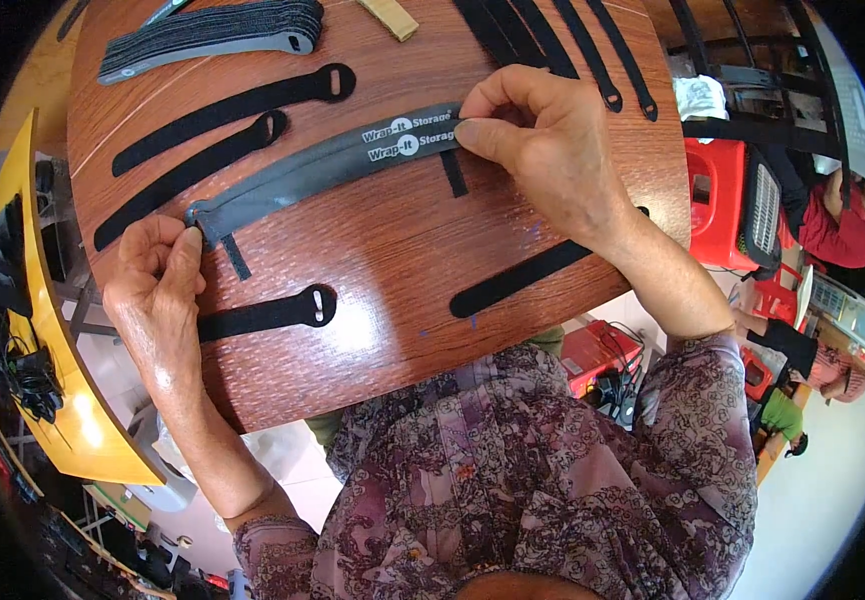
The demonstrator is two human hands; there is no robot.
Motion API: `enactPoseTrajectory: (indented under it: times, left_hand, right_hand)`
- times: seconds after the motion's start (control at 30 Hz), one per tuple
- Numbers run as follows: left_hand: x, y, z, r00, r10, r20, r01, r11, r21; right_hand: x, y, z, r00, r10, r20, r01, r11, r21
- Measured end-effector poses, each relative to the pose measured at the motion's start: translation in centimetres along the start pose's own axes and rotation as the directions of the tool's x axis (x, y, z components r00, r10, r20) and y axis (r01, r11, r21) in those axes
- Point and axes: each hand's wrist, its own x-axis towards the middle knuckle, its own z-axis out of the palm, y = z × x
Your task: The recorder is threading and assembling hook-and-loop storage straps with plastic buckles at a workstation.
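A stack of grey straps (313, 170) with white printed lettering lies stretched across the reddish wooden table (383, 270). My left hand (158, 290) pinches its left end, thumb and finger closed on the tip. My right hand (543, 150) pinches its right end from above. Two short black marks or tabs show on the table just below the strap, one near each hand.
Loose black straps with slotted ends lie around: two above the grey one (233, 105), one by my left hand (273, 312), one under my right wrist (518, 280), several at the far edge (563, 40). A bundled pile of straps (213, 35) sits far left. A yellow table (63, 400) stands left; people sit at right.
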Motion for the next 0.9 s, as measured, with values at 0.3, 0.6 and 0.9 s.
enactPoseTrajectory:
  times: [0.3, 0.6, 0.9]
  left_hand:
    - [0.0, 0.3, 0.1, 0.999, -0.004, -0.034, 0.005, 0.999, 0.036]
    - [-0.2, 0.5, -0.1, 0.999, -0.034, -0.027, 0.035, 0.998, 0.046]
    - [-0.2, 0.6, -0.1, 0.999, -0.04, -0.034, 0.043, 0.995, 0.089]
  right_hand:
    - [0.1, -0.4, -0.1, 0.996, -0.087, 0.02, 0.088, 0.994, -0.065]
    - [0.1, -0.6, -0.4, 0.99, -0.133, 0.056, 0.138, 0.986, -0.099]
    - [-0.5, -1.5, -0.3, 0.976, -0.21, 0.061, 0.218, 0.933, -0.287]
